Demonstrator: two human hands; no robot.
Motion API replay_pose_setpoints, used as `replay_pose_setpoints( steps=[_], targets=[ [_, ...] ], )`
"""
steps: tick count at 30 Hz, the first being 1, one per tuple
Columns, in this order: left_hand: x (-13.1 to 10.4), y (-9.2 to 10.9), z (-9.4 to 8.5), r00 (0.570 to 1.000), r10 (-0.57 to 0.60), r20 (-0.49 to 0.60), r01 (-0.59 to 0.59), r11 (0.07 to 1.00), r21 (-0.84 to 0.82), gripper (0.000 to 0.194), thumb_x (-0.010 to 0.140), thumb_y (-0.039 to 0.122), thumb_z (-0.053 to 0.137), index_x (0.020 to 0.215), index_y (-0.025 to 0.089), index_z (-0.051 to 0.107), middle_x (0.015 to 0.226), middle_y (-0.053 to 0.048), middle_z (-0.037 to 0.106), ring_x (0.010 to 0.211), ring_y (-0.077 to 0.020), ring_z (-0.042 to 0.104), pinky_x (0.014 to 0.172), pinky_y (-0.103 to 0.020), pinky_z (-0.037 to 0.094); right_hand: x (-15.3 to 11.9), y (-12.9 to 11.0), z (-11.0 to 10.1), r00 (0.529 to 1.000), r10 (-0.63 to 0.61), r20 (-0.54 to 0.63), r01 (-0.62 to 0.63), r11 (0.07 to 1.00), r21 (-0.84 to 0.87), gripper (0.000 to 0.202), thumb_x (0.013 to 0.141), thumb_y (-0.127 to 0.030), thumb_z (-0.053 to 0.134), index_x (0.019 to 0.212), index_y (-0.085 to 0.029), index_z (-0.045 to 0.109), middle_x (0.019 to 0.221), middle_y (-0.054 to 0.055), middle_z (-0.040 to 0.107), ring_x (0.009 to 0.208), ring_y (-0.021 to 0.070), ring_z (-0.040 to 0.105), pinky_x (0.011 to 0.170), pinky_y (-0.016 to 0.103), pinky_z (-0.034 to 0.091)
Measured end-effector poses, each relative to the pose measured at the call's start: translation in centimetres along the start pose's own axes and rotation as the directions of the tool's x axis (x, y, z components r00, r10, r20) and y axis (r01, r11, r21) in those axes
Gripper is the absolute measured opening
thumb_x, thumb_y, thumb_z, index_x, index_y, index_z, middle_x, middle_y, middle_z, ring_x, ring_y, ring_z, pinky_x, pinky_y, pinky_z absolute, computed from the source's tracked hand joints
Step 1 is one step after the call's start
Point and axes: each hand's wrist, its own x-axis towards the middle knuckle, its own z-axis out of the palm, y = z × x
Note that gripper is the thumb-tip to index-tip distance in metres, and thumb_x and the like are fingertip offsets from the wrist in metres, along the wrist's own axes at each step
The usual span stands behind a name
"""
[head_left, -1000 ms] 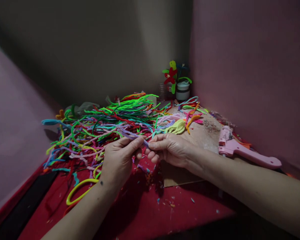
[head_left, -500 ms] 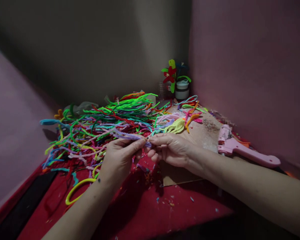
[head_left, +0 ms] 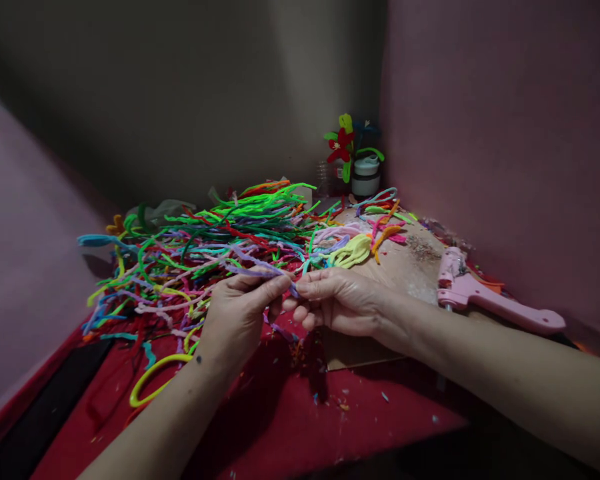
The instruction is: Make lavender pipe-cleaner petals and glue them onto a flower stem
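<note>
A purple pipe cleaner (head_left: 260, 267) is pinched between the thumb and fingers of my left hand (head_left: 240, 313), its loose strands pointing up and left. At its lower right end, my right hand (head_left: 343, 300) pinches it with thumb and forefinger, the other fingers curled beneath. The two hands nearly touch. Behind them lies a large heap of fuzzy pipe cleaners (head_left: 250, 223) in many colours. A bundle of yellow loops (head_left: 353, 252) rests just beyond my right hand.
A pink glue gun (head_left: 500, 303) lies at the right on a board (head_left: 410, 273). Red and green fuzzy flowers (head_left: 341, 145) stand at the back by a white lidded container (head_left: 366, 177). A yellow ring (head_left: 143, 387) sits beside my left forearm on the red cloth (head_left: 370, 420).
My right fingers have shifted slightly along the purple pipe cleaner, and its end between the hands now looks straighter. The view has moved a little.
</note>
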Motion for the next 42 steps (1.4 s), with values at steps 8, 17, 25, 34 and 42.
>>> replay_pose_setpoints(
  steps=[8,17,25,34,42],
  targets=[
    [-0.3,0.3,0.2,1.0,0.018,-0.013,-0.017,0.996,0.083,0.014,0.068,0.021,0.072,0.058,0.015,0.064,0.051,0.003,0.054,0.045,-0.0059,0.043,0.043,-0.019,0.033,-0.1,0.2,0.3,0.989,-0.109,-0.096,0.103,0.992,-0.068,0.018,0.061,-0.005,0.071,0.062,-0.012,0.054,0.055,0.001,0.064,0.047,0.0102,0.061,0.046,0.018,0.05],
    [-0.6,0.4,0.5,0.999,0.012,-0.043,-0.011,0.999,0.043,0.012,0.066,0.02,0.072,0.06,0.014,0.065,0.05,0.004,0.052,0.044,-0.005,0.04,0.041,-0.019,0.03,-0.2,-0.1,0.9,0.974,-0.184,-0.135,0.151,0.964,-0.219,0.026,0.059,-0.007,0.074,0.074,-0.014,0.054,0.055,-0.002,0.061,0.045,0.0103,0.059,0.043,0.02,0.049],
    [-0.1,0.5,0.1,1.0,-0.007,-0.01,0.006,0.999,-0.038,0.01,0.065,0.017,0.072,0.071,0.015,0.065,0.055,0.004,0.056,0.044,-0.0052,0.044,0.042,-0.018,0.033,-0.2,0.0,0.7,0.967,-0.157,-0.199,0.08,0.934,-0.348,0.01,0.064,-0.004,0.065,0.062,-0.011,0.058,0.049,-0.001,0.057,0.038,0.0091,0.054,0.038,0.02,0.045],
    [0.1,0.6,-0.4,0.992,-0.065,0.105,0.064,0.998,0.015,0.009,0.068,0.019,0.071,0.065,0.014,0.063,0.051,0.004,0.053,0.043,-0.0045,0.041,0.042,-0.017,0.031,-0.1,0.0,0.3,0.985,-0.144,-0.091,0.105,0.934,-0.34,0.013,0.072,-0.02,0.064,0.066,-0.008,0.064,0.065,0.006,0.064,0.055,0.0112,0.058,0.055,0.025,0.049],
    [0.4,0.4,-0.3,0.99,-0.103,0.093,0.109,0.992,-0.06,0.011,0.067,0.02,0.072,0.071,0.014,0.064,0.054,0.004,0.053,0.043,-0.0033,0.04,0.041,-0.016,0.032,0.0,0.1,0.0,0.98,-0.085,-0.178,0.039,0.968,-0.247,0.009,0.064,-0.015,0.07,0.066,-0.011,0.062,0.059,0.003,0.064,0.052,0.0116,0.059,0.054,0.025,0.046]
  ],
)
